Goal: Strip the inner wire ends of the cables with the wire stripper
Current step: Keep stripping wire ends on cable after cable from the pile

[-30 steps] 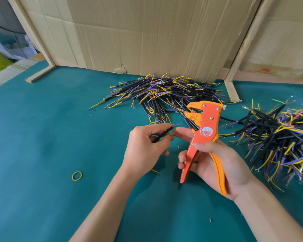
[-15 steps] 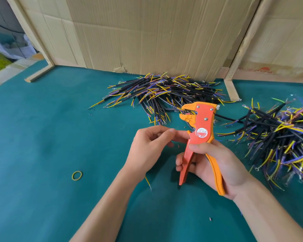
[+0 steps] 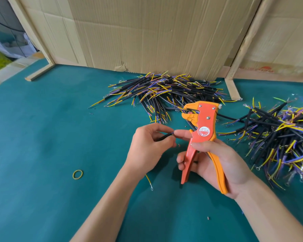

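My right hand (image 3: pixel 215 163) grips the orange wire stripper (image 3: pixel 202 130) by its handles, jaws up and pointing left. My left hand (image 3: pixel 147 145) holds a short black cable (image 3: pixel 164 136) between thumb and fingers. The cable's inner wire end touches my right index fingertip, just left of the stripper. A yellow wire with a ring terminal (image 3: pixel 149 180) hangs out below my left hand. The stripper's jaws hold nothing.
One pile of black cables with yellow and purple wires (image 3: pixel 164 91) lies against the cardboard wall (image 3: pixel 156 32). A second pile (image 3: pixel 280 135) spreads at the right. A yellow rubber band (image 3: pixel 77 174) lies on the green mat (image 3: pixel 42 137). Small insulation scraps (image 3: pixel 208 218) dot the mat.
My left hand has turned the cable so its end now meets my right index fingertip. The stripper has dropped slightly and stayed upright in my right hand.
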